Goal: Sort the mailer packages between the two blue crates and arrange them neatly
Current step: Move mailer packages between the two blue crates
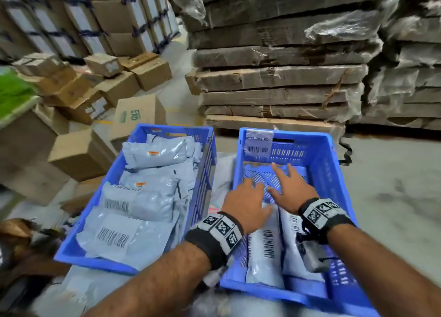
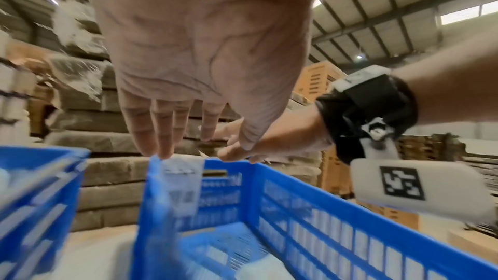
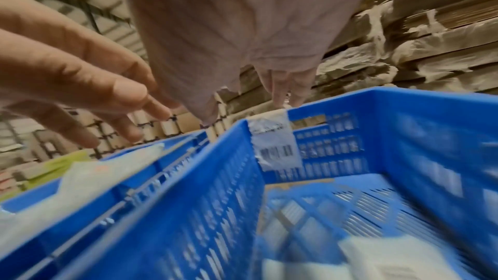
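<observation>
Two blue crates stand side by side. The left crate [image 1: 71,249] is full of grey mailer packages [image 1: 148,197] with barcode labels. In the right crate [image 1: 338,173] two grey mailers [image 1: 265,257] lie side by side at the near end, and its far half shows bare slatted floor. Both hands hover above this crate with fingers spread and nothing in them: my left hand [image 1: 248,197] over its left side, my right hand [image 1: 291,185] beside it. The left wrist view shows my left hand [image 2: 188,93] flat above the crate's far wall [image 2: 221,199]. My right hand [image 3: 242,39] is likewise flat.
A barcode label [image 1: 259,142] hangs on the right crate's far wall. Wrapped stacks of flattened cardboard [image 1: 281,77] rise just behind the crates. Loose cartons [image 1: 140,113] crowd the floor to the left. Bare concrete floor [image 1: 393,185] lies to the right.
</observation>
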A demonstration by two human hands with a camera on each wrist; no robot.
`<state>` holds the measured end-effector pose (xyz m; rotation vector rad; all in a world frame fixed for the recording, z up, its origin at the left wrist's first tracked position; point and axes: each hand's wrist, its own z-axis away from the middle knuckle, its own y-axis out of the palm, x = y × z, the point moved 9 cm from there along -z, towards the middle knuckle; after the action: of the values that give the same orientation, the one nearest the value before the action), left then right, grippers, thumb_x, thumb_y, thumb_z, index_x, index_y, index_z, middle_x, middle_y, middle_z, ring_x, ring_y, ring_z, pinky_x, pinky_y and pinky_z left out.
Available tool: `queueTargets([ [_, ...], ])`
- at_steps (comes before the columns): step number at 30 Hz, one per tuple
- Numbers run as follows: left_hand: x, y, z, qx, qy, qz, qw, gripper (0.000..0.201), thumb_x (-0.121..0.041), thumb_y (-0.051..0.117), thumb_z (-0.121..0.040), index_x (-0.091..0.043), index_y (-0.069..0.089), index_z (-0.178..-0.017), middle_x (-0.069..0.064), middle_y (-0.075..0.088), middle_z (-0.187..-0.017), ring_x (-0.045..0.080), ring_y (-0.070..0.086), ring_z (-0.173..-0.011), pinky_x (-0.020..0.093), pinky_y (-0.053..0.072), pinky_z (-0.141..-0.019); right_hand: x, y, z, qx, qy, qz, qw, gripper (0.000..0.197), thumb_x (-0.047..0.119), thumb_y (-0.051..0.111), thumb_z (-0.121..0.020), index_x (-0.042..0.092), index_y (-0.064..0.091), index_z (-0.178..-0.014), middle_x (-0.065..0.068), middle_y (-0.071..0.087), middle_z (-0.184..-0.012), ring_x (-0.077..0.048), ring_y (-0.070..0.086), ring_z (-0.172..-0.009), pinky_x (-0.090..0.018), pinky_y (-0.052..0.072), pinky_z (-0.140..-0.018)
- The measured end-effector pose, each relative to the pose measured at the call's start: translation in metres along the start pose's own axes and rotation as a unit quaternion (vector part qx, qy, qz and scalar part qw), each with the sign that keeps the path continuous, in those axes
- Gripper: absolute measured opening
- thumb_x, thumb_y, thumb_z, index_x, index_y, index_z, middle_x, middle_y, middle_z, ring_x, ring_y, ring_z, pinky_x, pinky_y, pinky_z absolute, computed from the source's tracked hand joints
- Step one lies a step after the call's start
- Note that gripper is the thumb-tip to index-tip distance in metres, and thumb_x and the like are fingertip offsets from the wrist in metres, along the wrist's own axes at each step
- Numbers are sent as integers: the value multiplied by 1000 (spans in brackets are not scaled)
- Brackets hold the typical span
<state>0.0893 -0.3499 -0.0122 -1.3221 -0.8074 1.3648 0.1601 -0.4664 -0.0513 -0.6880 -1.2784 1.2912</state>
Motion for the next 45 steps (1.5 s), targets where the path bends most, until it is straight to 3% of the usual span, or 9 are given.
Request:
queueTargets([
  [5,110,-73,20,-110,-63,24,992,47,-50,53,-97,-19,52,-133,7,50,-131,31,56,-117,46,51,-90,107,-27,-20,-88,-143,-58,984,74,45,57,-95,26,23,-158,-21,19,-161,-34,28,-147,-46,34,-115],
  [10,250,-102,64,-126,-150,17,981,54,-48,55,-99,-16,49,-142,9,50,-141,30,51,-129,43,46,-99,221,6,-17,-4,-273,-9,962,74,46,54,-97,34,15,-158,-12,15,-163,-29,27,-147,-41,33,-115],
  [15,340,-96,123,-98,-212,-16,972,22,-45,58,-94,-24,59,-99,3,61,-103,28,61,-100,42,49,-78,300,53,-2,100,-350,43,930,72,42,52,-99,41,11,-158,-4,6,-167,-25,21,-150,-41,33,-113],
  [19,357,-49,153,64,-138,17,988,16,-42,52,-82,-27,56,-86,-9,59,-93,18,62,-96,40,50,-84,345,97,1,134,-405,102,899,74,47,59,-94,36,21,-157,-15,17,-163,-31,29,-145,-42,33,-114],
  [23,358,-23,174,106,-27,69,992,56,-41,66,-70,-31,61,-126,-5,51,-136,8,45,-126,23,33,-112,357,120,-14,127,-390,152,899,78,38,65,-87,33,29,-155,-20,33,-150,-39,43,-131,-42,40,-106],
  [27,367,-6,173,115,-10,25,993,81,-37,77,-70,-42,45,-144,-6,28,-162,14,24,-150,27,20,-122,356,112,-31,91,-361,151,916,78,23,59,-85,35,28,-155,-20,25,-157,-37,40,-134,-40,39,-105],
  [34,361,11,158,109,77,-19,991,94,-31,80,-77,-43,29,-155,1,27,-162,23,13,-155,35,11,-126,369,125,-27,42,-417,225,880,92,48,69,-78,35,22,-156,-26,22,-158,-42,35,-139,-54,34,-107],
  [38,359,4,161,103,112,-18,988,91,-30,76,-75,-43,33,-154,7,40,-146,29,35,-140,40,28,-121,375,140,-27,46,-404,270,873,97,37,66,-84,37,3,-158,-24,6,-162,-40,23,-145,-54,26,-113],
  [45,349,-12,168,76,145,-25,986,68,-55,51,-95,-50,20,-156,6,42,-131,27,46,-119,43,40,-104,376,106,-38,9,-375,247,893,82,29,59,-89,37,15,-157,-21,20,-159,-38,46,-118,-46,44,-90],
])
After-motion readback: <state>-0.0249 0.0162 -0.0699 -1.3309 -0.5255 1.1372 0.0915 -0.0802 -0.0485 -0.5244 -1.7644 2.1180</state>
